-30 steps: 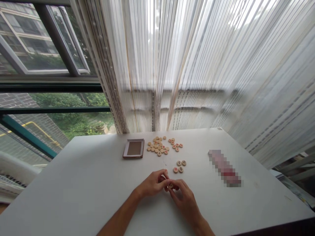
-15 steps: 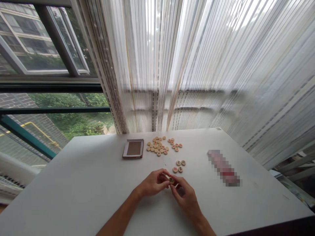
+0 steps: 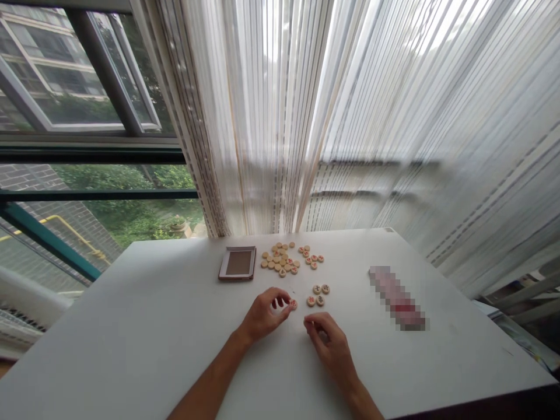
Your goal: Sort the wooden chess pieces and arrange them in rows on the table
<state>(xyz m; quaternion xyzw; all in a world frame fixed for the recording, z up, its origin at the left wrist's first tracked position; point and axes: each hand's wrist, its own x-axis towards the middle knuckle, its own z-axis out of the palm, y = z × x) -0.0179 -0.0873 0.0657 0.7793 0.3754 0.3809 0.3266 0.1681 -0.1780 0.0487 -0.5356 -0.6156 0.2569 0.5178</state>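
My left hand (image 3: pixel 266 312) rests on the white table (image 3: pixel 144 326) with fingers curled, its fingertips pinching a round wooden chess piece with a red mark (image 3: pixel 293 304). My right hand (image 3: pixel 327 344) lies just to the right, fingers curled inward; whether it holds a piece is hidden. Three round pieces (image 3: pixel 318 294) lie in a small cluster just beyond both hands. Farther back is a loose pile of several pieces (image 3: pixel 282 262) and a smaller group (image 3: pixel 311 257) with red marks.
A small brown-and-white box (image 3: pixel 237 263) lies left of the piles. A blurred reddish object (image 3: pixel 397 297) lies on the table's right side. Sheer striped curtains (image 3: pixel 350 128) hang behind the table, with an open window (image 3: pixel 79 87) to the left.
The hands, which met over one piece near the table's middle, have parted. The left hand has moved forward with a red-marked piece; the right hand has drawn slightly back.
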